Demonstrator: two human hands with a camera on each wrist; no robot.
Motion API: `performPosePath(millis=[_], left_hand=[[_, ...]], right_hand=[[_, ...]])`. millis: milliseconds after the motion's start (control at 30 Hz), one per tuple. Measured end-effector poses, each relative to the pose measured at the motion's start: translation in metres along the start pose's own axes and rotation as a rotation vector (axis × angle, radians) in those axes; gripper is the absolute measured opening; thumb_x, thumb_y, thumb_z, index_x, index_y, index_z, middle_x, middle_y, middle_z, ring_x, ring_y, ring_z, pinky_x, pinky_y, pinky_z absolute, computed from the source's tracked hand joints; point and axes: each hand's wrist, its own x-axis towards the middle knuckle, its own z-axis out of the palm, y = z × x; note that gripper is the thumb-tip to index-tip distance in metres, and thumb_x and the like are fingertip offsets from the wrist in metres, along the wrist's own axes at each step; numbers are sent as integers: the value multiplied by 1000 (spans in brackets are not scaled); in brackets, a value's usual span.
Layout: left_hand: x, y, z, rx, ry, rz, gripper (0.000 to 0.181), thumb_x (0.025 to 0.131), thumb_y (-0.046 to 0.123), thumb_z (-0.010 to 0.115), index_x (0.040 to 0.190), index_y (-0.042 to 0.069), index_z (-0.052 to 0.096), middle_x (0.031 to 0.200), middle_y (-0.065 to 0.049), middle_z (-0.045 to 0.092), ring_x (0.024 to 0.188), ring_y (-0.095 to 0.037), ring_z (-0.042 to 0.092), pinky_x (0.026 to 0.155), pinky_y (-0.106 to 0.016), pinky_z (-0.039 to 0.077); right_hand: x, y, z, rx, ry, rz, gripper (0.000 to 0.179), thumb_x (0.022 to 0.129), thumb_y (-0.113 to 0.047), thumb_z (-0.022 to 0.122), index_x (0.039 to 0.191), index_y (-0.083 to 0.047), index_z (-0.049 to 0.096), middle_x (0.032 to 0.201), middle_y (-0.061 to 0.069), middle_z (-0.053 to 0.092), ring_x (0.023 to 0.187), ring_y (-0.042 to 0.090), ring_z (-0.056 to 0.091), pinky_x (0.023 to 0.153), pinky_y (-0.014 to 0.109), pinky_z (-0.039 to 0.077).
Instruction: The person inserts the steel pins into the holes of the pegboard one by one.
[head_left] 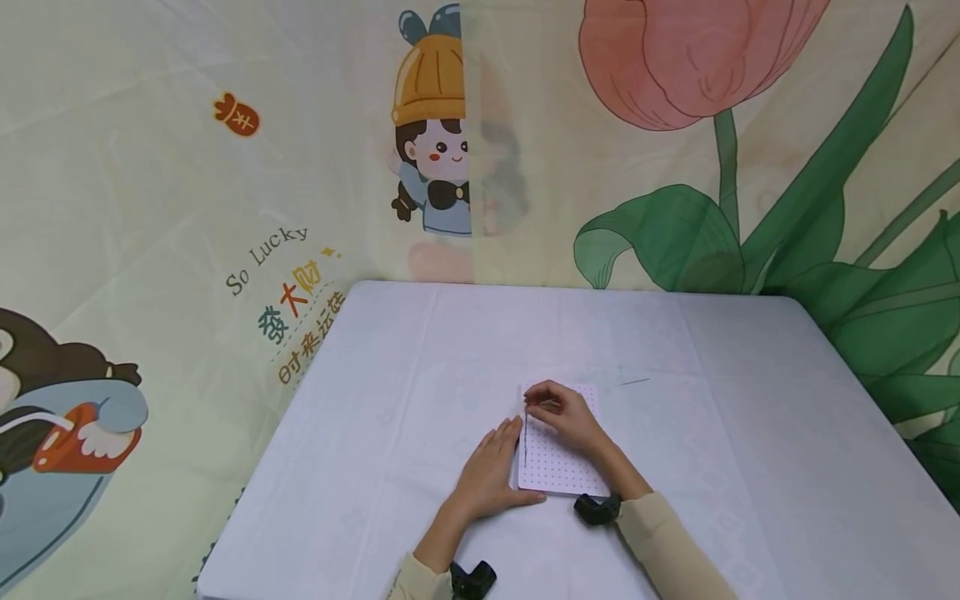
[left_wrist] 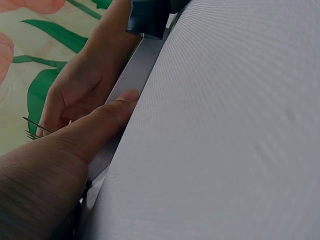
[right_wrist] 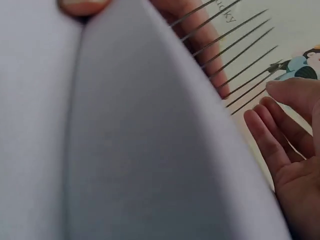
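A white board (head_left: 558, 467) with rows of small holes lies on the table in the head view. My left hand (head_left: 487, 475) rests against its left side with straight fingers, the thumb stretched along the near edge. Over the board's far left corner is my right hand (head_left: 573, 425). In the right wrist view, several thin dark rods (right_wrist: 235, 44) stand in a row from the board. There my right thumb and fingers pinch the end of the last thin rod (right_wrist: 249, 101) in the row. The board's side wall (left_wrist: 142, 62) shows in the left wrist view.
One loose thin rod (head_left: 635, 382) lies on the white table (head_left: 360, 400), beyond and to the right of the board. A black wrist camera (head_left: 597, 509) sits close to the board's near right corner. Behind the table hangs a printed cloth (head_left: 525, 75).
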Motion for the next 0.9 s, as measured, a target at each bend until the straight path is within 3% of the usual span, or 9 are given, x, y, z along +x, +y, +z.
performPosePath(millis=[100,200,400,633,767,900], left_hand=[[0,1,1,-2,-7,-6,115,68,71,61,147,2,13,151,-9,22,138,-19,16,113,-33,14],[-1,2,2,0,-18,-17,116,68,72,61,147,2,14,151,-9,22,139,-19,16,113,-33,14],[-1,3,3,3,-16,-24,117,67,73,61,147,2,15,151,-8,23,138,-19,16,112,-34,15],[0,4,3,4,-19,-21,117,66,73,61,147,2,14,151,-8,23,139,-19,16,113,-33,14],[2,2,3,15,-13,-22,117,66,74,60,147,2,14,151,-8,22,139,-18,15,113,-32,13],[3,0,4,20,-13,-27,117,66,75,58,147,2,14,151,-8,22,139,-17,14,113,-33,13]], right_hand=[[-2,8,-9,73,22,7,26,85,7,59,110,13,54,106,29,57,99,43,55,87,30,50],[-5,22,-24,110,91,25,26,86,4,60,110,11,55,106,27,57,99,37,55,85,26,50],[-16,39,-69,80,318,83,25,87,-11,64,105,6,59,99,15,63,93,15,61,81,21,50],[-36,58,-127,238,626,-21,19,87,-2,61,99,12,59,89,11,66,82,17,66,77,29,54],[-43,71,-147,136,716,-56,17,86,1,61,95,15,60,87,13,66,80,17,65,75,23,53],[-41,78,-155,-98,714,27,19,84,-9,67,93,8,67,87,8,67,82,10,62,74,15,48]])
